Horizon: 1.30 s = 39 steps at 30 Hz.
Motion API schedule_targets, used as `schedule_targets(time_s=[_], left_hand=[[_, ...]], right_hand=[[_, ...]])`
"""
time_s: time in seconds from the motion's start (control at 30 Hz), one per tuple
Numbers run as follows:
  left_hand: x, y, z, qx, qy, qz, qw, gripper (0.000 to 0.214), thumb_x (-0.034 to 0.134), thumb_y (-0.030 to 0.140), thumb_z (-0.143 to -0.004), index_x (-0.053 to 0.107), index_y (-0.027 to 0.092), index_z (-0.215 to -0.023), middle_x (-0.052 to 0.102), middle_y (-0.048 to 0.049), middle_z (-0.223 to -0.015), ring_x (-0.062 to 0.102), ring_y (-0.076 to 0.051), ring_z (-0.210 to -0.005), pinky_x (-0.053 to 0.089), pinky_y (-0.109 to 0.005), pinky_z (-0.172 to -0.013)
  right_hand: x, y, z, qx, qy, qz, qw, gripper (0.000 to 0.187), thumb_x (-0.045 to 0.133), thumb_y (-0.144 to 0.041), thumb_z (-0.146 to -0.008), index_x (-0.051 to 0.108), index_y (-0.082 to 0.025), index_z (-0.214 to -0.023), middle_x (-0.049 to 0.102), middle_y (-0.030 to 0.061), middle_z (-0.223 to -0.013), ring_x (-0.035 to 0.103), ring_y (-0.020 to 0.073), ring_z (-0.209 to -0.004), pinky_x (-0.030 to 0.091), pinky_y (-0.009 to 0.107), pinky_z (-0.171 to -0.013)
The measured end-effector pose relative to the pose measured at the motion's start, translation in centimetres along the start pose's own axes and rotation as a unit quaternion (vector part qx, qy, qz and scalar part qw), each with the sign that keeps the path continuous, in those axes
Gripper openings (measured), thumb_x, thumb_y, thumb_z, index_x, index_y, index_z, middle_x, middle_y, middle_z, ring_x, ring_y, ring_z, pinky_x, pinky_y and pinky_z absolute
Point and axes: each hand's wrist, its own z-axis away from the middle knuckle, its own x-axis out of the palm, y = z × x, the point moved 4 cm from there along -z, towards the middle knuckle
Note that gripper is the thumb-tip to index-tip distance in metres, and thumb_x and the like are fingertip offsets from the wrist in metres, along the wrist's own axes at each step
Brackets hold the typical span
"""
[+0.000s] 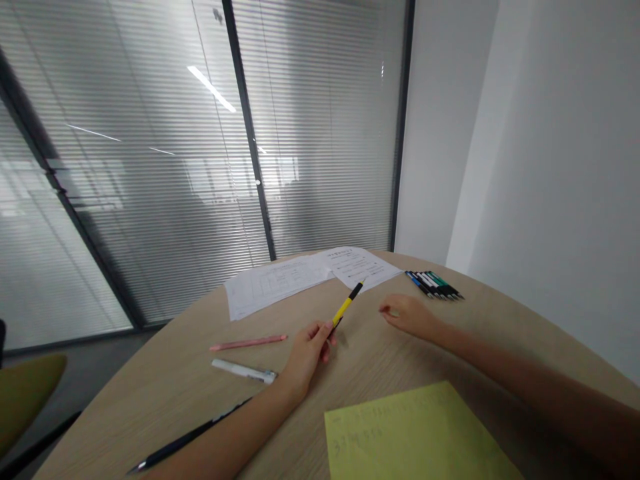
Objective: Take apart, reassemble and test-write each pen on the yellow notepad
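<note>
My left hand [311, 352] is closed around a yellow and black pen [344, 309]. The pen's thin tip points up and to the right, away from me. To the right, my right hand [407, 315] hovers over the table with its fingers curled to a pinch, and nothing shows in them. Left of my left hand lie a pink pen [249, 343] and a white pen [243, 369]. A dark pen [183, 441] rests beside my left forearm, which partly covers it. Beyond my right hand, several pens [434, 285] lie side by side in a row.
The round wooden table [280, 427] carries a yellow sheet [400, 437] with faint handwriting near me. Printed white papers [275, 283] overlap at the far edge. Behind stand glass partitions with blinds [325, 133]. A greenish-yellow chair [30, 393] is at the left, a white wall [555, 167] at right.
</note>
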Motion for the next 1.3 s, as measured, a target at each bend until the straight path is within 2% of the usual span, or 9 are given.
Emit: schedule_targets(time_s=[0.07, 0.13, 0.33, 0.43, 0.57, 0.9, 1.13, 1.3], left_hand=[[0.1, -0.1, 0.0, 0.000, -0.015, -0.006, 1.000, 0.041, 0.044, 0.055, -0.068, 0.049, 0.015, -0.059, 0.037, 0.0063, -0.040, 0.032, -0.007, -0.037, 0.021, -0.020, -0.042], [0.4, 0.0, 0.0, 0.001, -0.043, -0.012, 0.999, 0.040, 0.045, 0.053, -0.068, 0.049, 0.015, -0.059, 0.039, 0.0059, -0.042, 0.032, -0.007, -0.038, 0.022, -0.020, -0.042], [1.1, 0.1, 0.2, -0.002, -0.127, -0.035, 0.991, 0.036, 0.048, 0.051, -0.066, 0.049, 0.015, -0.063, 0.050, 0.0033, -0.055, 0.035, -0.006, -0.041, 0.025, -0.020, -0.042], [1.2, -0.1, 0.1, 0.001, -0.152, -0.081, 0.985, 0.036, 0.047, 0.050, -0.067, 0.050, 0.015, -0.062, 0.045, 0.0049, -0.049, 0.034, -0.007, -0.041, 0.023, -0.020, -0.042], [1.2, -0.3, 0.0, 0.002, -0.169, -0.102, 0.980, 0.036, 0.046, 0.051, -0.067, 0.050, 0.015, -0.063, 0.046, 0.0048, -0.051, 0.034, -0.007, -0.042, 0.024, -0.020, -0.043], [1.0, 0.0, 0.2, 0.015, -0.178, -0.163, 0.970, 0.037, 0.044, 0.051, -0.071, 0.050, 0.015, -0.063, 0.041, 0.0059, -0.048, 0.034, -0.007, -0.043, 0.026, -0.020, -0.044], [1.1, 0.1, 0.2, 0.022, -0.180, -0.175, 0.968, 0.037, 0.042, 0.050, -0.072, 0.051, 0.015, -0.063, 0.041, 0.0059, -0.048, 0.035, -0.008, -0.044, 0.027, -0.020, -0.046], [1.2, 0.3, 0.4, 0.015, -0.173, -0.176, 0.969, 0.035, 0.043, 0.049, -0.070, 0.050, 0.016, -0.062, 0.040, 0.0060, -0.046, 0.034, -0.008, -0.043, 0.026, -0.020, -0.045]], right_hand=[[-0.7, 0.3, 0.9, 0.083, 0.037, -0.095, 0.991, 0.013, 0.048, -0.018, -0.072, 0.060, -0.018, -0.077, 0.064, 0.0033, -0.074, 0.057, 0.0139, -0.067, 0.045, 0.027, -0.065], [-1.2, 0.6, 1.9, 0.134, 0.061, -0.157, 0.977, 0.014, 0.047, -0.021, -0.070, 0.059, -0.017, -0.078, 0.063, 0.0028, -0.071, 0.057, 0.0136, -0.062, 0.046, 0.027, -0.061], [-2.0, 1.5, 5.2, 0.211, 0.142, -0.257, 0.932, 0.018, 0.046, -0.027, -0.071, 0.059, -0.018, -0.081, 0.062, 0.0050, -0.080, 0.058, 0.0156, -0.072, 0.048, 0.031, -0.067], [-2.2, 1.6, 6.1, 0.211, 0.169, -0.250, 0.930, 0.018, 0.046, -0.029, -0.073, 0.060, -0.019, -0.080, 0.061, 0.0061, -0.084, 0.057, 0.0171, -0.080, 0.047, 0.032, -0.071], [-2.5, 1.3, 6.2, 0.187, 0.187, -0.223, 0.938, 0.019, 0.045, -0.028, -0.075, 0.061, -0.020, -0.080, 0.059, 0.0054, -0.083, 0.056, 0.0163, -0.077, 0.047, 0.029, -0.067], [-3.2, -0.2, 5.9, 0.134, 0.168, -0.205, 0.955, 0.020, 0.043, -0.026, -0.079, 0.062, -0.019, -0.082, 0.059, 0.0061, -0.082, 0.056, 0.0161, -0.077, 0.045, 0.027, -0.065], [-2.9, 0.2, 5.9, 0.147, 0.167, -0.188, 0.957, 0.020, 0.043, -0.025, -0.079, 0.062, -0.020, -0.082, 0.059, 0.0051, -0.081, 0.056, 0.0156, -0.075, 0.045, 0.027, -0.062], [-2.7, 0.1, 6.0, 0.125, 0.166, -0.176, 0.962, 0.019, 0.042, -0.024, -0.080, 0.061, -0.020, -0.082, 0.059, 0.0053, -0.081, 0.056, 0.0160, -0.077, 0.045, 0.028, -0.066]])
